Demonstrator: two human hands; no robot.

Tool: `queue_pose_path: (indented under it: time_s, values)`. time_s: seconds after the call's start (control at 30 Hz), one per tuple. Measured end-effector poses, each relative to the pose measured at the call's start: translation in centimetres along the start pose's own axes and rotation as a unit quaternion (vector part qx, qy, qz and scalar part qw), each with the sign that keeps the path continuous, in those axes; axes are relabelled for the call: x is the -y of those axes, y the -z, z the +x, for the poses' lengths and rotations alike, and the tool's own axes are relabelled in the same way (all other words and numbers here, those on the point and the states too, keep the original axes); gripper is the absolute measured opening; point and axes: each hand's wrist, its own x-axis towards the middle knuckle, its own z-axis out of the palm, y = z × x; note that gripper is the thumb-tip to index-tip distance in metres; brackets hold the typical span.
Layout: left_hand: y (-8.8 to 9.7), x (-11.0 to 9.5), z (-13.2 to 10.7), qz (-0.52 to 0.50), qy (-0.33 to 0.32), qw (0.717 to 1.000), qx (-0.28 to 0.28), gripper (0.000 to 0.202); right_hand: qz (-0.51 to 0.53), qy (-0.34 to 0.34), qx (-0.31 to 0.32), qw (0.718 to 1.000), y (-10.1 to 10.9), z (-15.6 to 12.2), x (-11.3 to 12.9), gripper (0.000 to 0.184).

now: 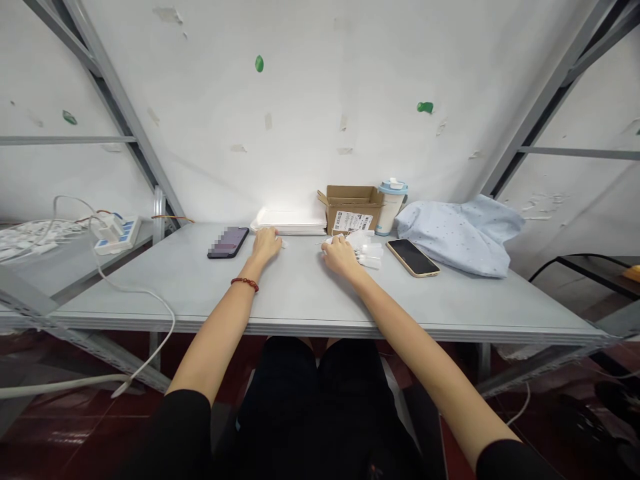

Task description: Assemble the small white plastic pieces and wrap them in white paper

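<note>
My left hand (267, 246) rests on the grey table with its fingers curled down, just in front of a stack of flat white pieces (295, 222). A small white bit (285, 245) shows by its fingertips; what the fingers hold is hidden. My right hand (341, 256), also curled, lies at the left edge of a cluster of small white and clear plastic pieces (371, 255). Something white shows at its fingertips, too small to name. Behind that hand stands an open cardboard box (354, 207) with a white label.
A phone (229, 242) lies left of my left hand, and another phone (413, 258) to the right. A lidded cup (391, 210) stands beside the box. Light blue cloth (460, 233) is bunched at the right. A white cable (150, 293) hangs over the table's left side.
</note>
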Motion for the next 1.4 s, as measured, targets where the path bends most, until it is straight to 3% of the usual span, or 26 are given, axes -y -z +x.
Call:
queue_pose_path:
  time_s: [0.23,0.57,0.77,0.93,1.07,1.23,1.4]
  values:
    - [0.2,-0.5,-0.1,-0.035,-0.027,0.997,0.069,0.031,-0.008,0.001,-0.006,1.000,-0.4,0.1,0.0,0.035]
    - [-0.7,-1.0,-1.0,0.094,0.000,0.991,0.092,0.055,-0.016,-0.004,-0.008,1.000,-0.5,0.1,0.2,0.039]
    - [-0.6,-1.2,-1.4,0.102,-0.009,0.991,0.085,0.056,-0.018,-0.004,-0.016,1.000,-0.5,0.2,0.3,0.036]
    - [-0.5,-1.3,-1.2,0.064,-0.032,0.997,0.032,0.054,-0.008,0.006,-0.002,1.000,-0.2,0.2,0.4,0.032]
    - [-0.7,-1.6,-0.4,-0.080,-0.063,0.994,0.031,0.045,0.070,-0.024,-0.024,0.997,0.1,0.4,0.3,0.030]
    - [-0.8,-2.5,-0.1,-0.285,-0.049,0.953,0.088,0.027,0.296,-0.089,-0.076,0.948,0.2,1.0,-0.2,0.028]
    - [-0.1,-3.5,-0.9,-0.358,-0.018,0.922,0.145,0.024,0.473,-0.122,-0.112,0.865,0.1,1.4,-0.9,0.023]
